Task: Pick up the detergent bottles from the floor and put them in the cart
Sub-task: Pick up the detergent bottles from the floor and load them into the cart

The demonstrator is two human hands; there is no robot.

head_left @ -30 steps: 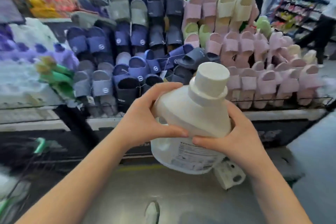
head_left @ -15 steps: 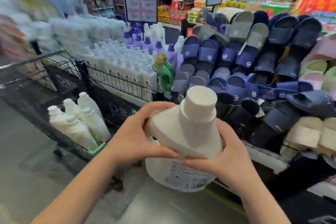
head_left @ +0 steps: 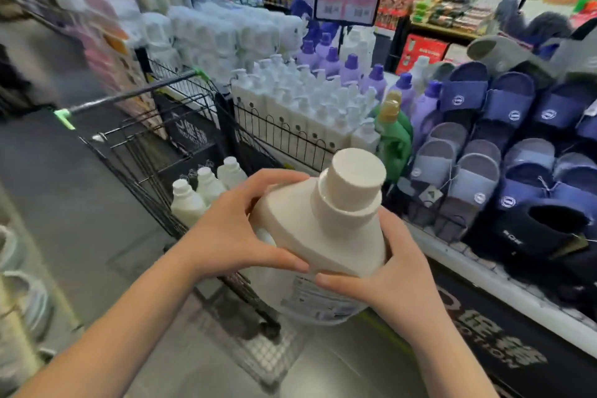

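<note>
A large white detergent bottle [head_left: 326,236] with a wide cream cap is held upright in front of me, above the floor. My left hand [head_left: 232,233] grips its left shoulder and my right hand [head_left: 391,271] grips its right side, thumbs meeting on the front. The black wire cart [head_left: 139,145] with green handle ends stands just left of and behind the bottle. Three white detergent bottles [head_left: 206,187] lie in its basket. The held bottle's lower body is partly hidden by my hands.
A low wire-fenced display of white pump bottles [head_left: 307,107], purple bottles and a green bottle [head_left: 392,139] stands behind the cart. Racks of blue and grey slippers [head_left: 484,145] fill the right. Stacked goods line the left; grey floor [head_left: 64,203] lies between.
My view has swung further left, so the cart now sits closer to the held bottle and the slippers slide right. Both hands keep the same grip on the bottle.
</note>
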